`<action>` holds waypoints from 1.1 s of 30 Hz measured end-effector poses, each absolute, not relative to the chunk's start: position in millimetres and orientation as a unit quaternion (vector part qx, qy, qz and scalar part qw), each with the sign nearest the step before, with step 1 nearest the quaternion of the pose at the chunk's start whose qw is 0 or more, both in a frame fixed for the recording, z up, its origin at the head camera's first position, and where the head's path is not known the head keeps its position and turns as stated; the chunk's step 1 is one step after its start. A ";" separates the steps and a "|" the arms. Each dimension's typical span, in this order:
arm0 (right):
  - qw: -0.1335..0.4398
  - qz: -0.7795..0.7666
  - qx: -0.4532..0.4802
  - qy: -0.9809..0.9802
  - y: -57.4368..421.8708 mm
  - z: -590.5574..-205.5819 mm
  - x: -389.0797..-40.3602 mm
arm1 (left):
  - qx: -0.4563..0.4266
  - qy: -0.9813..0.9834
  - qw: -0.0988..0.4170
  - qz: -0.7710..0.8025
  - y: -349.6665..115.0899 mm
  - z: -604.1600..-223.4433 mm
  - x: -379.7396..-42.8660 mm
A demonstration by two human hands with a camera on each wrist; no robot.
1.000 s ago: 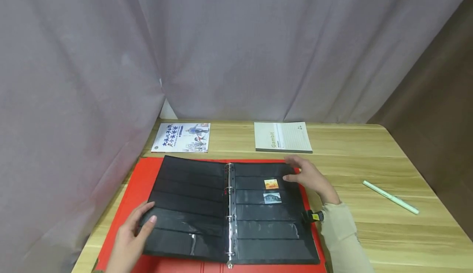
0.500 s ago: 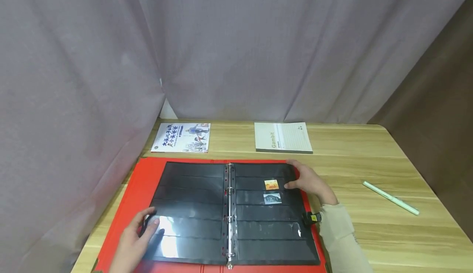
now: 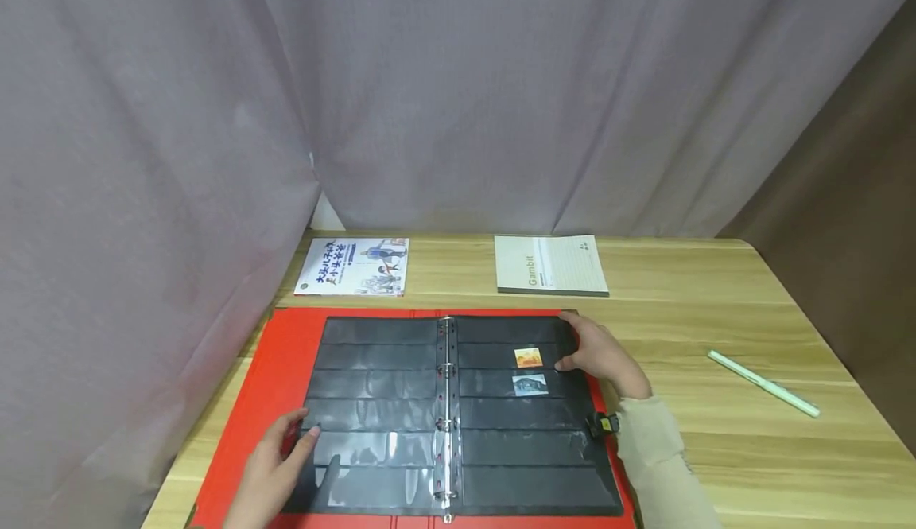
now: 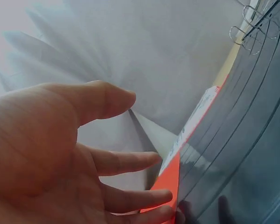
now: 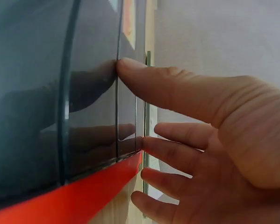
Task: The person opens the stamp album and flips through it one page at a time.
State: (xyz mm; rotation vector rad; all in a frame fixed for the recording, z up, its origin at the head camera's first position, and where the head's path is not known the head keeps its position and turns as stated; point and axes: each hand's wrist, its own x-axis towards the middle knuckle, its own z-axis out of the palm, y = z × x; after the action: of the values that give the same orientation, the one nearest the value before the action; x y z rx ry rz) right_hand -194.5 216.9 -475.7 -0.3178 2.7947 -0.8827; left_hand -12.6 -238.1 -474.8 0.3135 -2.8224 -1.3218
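A red ring binder (image 3: pixel 279 354) lies spread on the table, with black pocket pages on both sides of its metal rings (image 3: pixel 448 402). The left page (image 3: pixel 379 354) lies flat, its pockets reflecting light. On the right page (image 3: pixel 537 489) sit an orange stamp (image 3: pixel 528 357) and a grey-blue stamp (image 3: pixel 529 385). My left hand (image 3: pixel 270 465) is at the left page's outer edge, thumb and fingers apart, gripping nothing. My right hand (image 3: pixel 604 355) rests at the right page's upper outer corner. In the right wrist view its thumb (image 5: pixel 168 88) touches the page surface, with the fingers extended beside the edge.
Behind the binder lie an illustrated booklet (image 3: pixel 352 266) on the left and a Gambit notebook (image 3: pixel 551 265) on the right. A pale green pen (image 3: pixel 764 383) lies on the wooden table (image 3: pixel 716 465) at the right. Grey curtain (image 3: pixel 458 99) hangs behind the table.
The left page, raised at its outer edge a second ago, has come down flat. My left hand has moved slightly right and let go of it. My right thumb has slid slightly down the page.
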 end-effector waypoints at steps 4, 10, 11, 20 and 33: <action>0.093 -0.289 -0.105 0.947 214.4 -474.6 -194.5 | 0.084 -0.906 0.020 -0.414 -235.5 -476.0 -14.8; 0.102 -0.280 -0.100 0.949 212.5 -472.9 -195.6 | 0.079 -0.908 0.051 -0.408 -227.0 -477.3 -17.6; 0.103 -0.279 -0.100 0.950 212.9 -472.8 -195.8 | 0.079 -0.908 0.054 -0.407 -224.8 -477.2 -18.1; 0.107 -0.268 -0.102 0.952 215.8 -473.1 -195.7 | 0.033 -0.905 0.093 -0.414 -201.0 -479.5 -33.1; 0.091 -0.269 -0.114 0.952 214.4 -473.5 -193.3 | 0.021 -0.908 -0.006 -0.419 -181.1 -491.0 -55.4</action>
State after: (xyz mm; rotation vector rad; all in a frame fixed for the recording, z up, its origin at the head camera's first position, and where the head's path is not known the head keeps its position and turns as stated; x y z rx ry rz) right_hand -193.3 214.4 -473.5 -0.3378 2.8288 -0.7979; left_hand -55.4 -181.1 -491.0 0.0650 -2.8629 -1.3214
